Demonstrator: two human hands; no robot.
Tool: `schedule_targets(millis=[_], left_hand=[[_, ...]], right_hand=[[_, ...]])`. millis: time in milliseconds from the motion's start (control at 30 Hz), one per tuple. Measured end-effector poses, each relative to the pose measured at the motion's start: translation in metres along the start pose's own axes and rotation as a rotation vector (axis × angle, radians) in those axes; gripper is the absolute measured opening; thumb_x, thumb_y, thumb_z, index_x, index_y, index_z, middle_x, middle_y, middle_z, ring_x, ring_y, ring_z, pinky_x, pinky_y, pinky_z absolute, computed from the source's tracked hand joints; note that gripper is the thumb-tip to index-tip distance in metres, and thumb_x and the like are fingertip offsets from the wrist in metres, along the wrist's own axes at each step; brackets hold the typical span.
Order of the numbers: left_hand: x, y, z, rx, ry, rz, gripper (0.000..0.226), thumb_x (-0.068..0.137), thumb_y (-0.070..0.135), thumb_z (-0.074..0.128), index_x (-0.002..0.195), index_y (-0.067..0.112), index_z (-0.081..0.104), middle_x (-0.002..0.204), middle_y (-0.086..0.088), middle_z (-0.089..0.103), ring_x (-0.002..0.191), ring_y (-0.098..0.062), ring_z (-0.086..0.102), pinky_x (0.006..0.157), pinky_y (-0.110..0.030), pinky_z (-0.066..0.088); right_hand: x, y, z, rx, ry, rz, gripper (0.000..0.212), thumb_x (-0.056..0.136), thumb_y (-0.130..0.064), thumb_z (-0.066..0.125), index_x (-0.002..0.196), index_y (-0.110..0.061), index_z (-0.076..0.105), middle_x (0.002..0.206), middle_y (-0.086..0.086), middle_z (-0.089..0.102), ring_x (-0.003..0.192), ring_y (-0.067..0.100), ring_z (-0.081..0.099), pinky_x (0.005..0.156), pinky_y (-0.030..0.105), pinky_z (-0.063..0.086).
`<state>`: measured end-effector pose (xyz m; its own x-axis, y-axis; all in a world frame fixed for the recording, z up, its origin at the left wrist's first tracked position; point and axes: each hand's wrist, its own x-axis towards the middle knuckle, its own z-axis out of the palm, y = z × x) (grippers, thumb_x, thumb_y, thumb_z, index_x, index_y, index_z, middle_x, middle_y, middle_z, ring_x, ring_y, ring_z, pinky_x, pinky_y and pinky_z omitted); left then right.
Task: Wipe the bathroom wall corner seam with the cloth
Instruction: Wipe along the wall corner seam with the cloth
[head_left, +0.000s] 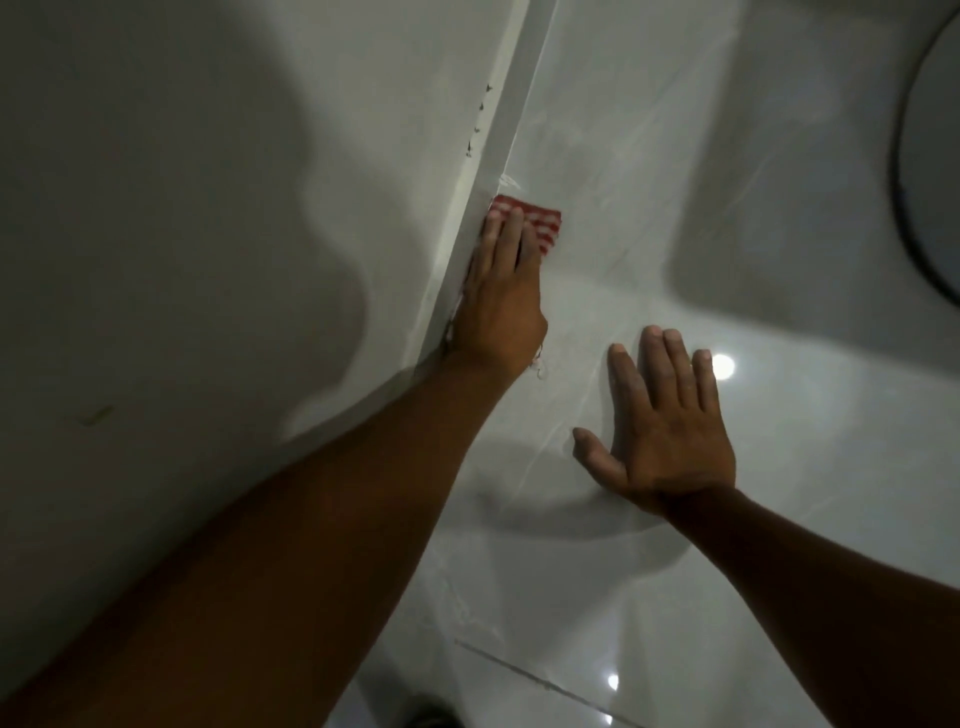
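A red and white striped cloth (540, 221) lies pressed flat against the glossy tiled wall, right beside the corner seam (501, 140), a pale strip running diagonally up the frame. My left hand (501, 301) lies flat on the cloth with fingers straight, its edge against the seam; most of the cloth is hidden under it. My right hand (667, 421) rests flat on the tiled wall lower right of the cloth, fingers spread, holding nothing.
A matt grey wall (182, 208) fills the left side, with small dark marks (478, 124) along the seam. The tiled wall (675, 156) shows light reflections and a grout line (545, 680). A round dark-rimmed object (924, 156) sits at the right edge.
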<state>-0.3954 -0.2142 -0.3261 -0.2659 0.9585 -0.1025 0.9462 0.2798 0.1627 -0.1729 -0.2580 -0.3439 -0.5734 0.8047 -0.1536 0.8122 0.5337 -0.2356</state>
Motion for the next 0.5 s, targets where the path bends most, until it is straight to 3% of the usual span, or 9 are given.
schedule_targets(millis=[133, 333, 500], left_hand=[[-0.038, -0.006, 0.004, -0.043, 0.027, 0.035, 0.073, 0.084, 0.001, 0.065, 0.149, 0.002, 0.032, 0.160, -0.018, 0.027, 0.150, -0.036, 0.015, 0.123, -0.045, 0.014], [0.005, 0.000, 0.003, 0.070, -0.040, 0.063, 0.087, 0.081, 0.010, 0.066, 0.153, 0.005, 0.017, 0.164, -0.017, 0.013, 0.151, -0.036, 0.005, 0.122, -0.046, 0.007], [0.052, 0.008, -0.001, 0.052, 0.006, 0.075, 0.081, 0.080, 0.007, 0.062, 0.151, 0.001, 0.023, 0.162, -0.020, 0.018, 0.150, -0.038, 0.010, 0.121, -0.045, 0.007]], right_hand=[[-0.001, 0.000, 0.001, -0.001, 0.002, 0.005, 0.100, 0.087, -0.078, 0.040, 0.160, -0.011, 0.028, 0.167, 0.023, 0.017, 0.157, 0.036, 0.008, 0.126, 0.053, 0.003], [0.000, 0.000, 0.001, -0.001, 0.002, 0.003, 0.100, 0.087, -0.078, 0.041, 0.160, -0.011, 0.028, 0.167, 0.023, 0.018, 0.157, 0.037, 0.009, 0.126, 0.053, 0.002], [0.000, 0.001, 0.001, -0.002, 0.012, -0.008, 0.098, 0.088, -0.077, 0.040, 0.159, -0.010, 0.030, 0.167, 0.024, 0.019, 0.157, 0.037, 0.009, 0.125, 0.055, 0.004]])
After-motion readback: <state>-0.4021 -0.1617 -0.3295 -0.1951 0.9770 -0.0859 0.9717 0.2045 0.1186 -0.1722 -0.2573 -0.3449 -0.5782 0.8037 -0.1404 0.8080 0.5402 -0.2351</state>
